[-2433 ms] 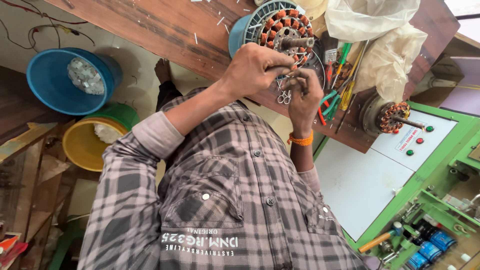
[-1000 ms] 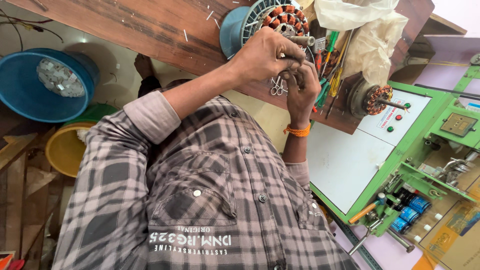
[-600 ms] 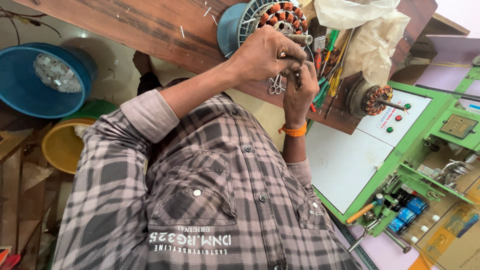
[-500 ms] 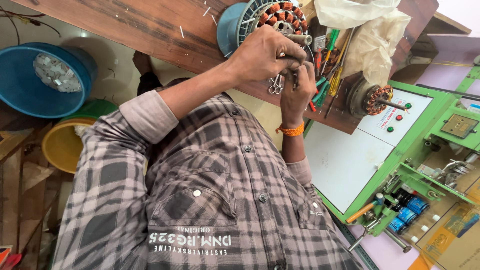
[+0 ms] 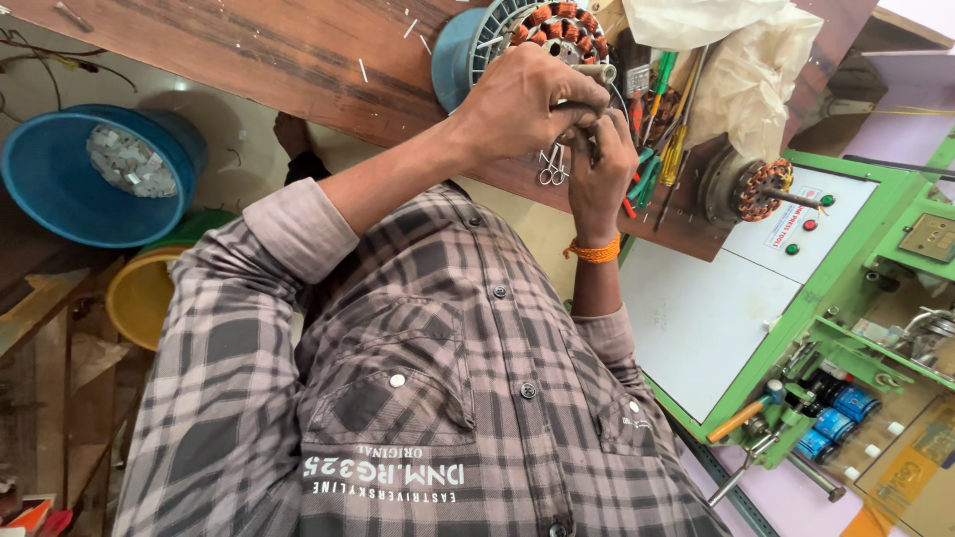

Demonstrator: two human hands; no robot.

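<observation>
Your two hands, left (image 5: pixel 527 99) and right (image 5: pixel 602 169), each grip closed on one small, unidentifiable part. Two wound stators (image 5: pixel 557 25) (image 5: pixel 761 189) sit on the wooden desk (image 5: pixel 249 50); two tubs (image 5: pixel 95 179) (image 5: pixel 144 293) stand on the floor.

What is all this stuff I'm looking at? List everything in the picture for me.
Wound motor stator: one, copper coils in a blue ring, on the bench above the hands.
Second stator: one, copper coils, beside the green machine.
Scissors: one pair, silver, hanging below the hands.
Hand tools: several, green, yellow and red handles, right of the hands.
Plastic bag: one, whitish, top right.
Wooden bench: one, brown.
Green machine: one, white panel with buttons.
Blue tub: one, holds pale scraps.
Yellow tub: one, below the blue.
Left hand: grips a small part, unclear what.
Right hand: orange wristband, meets the left.
</observation>
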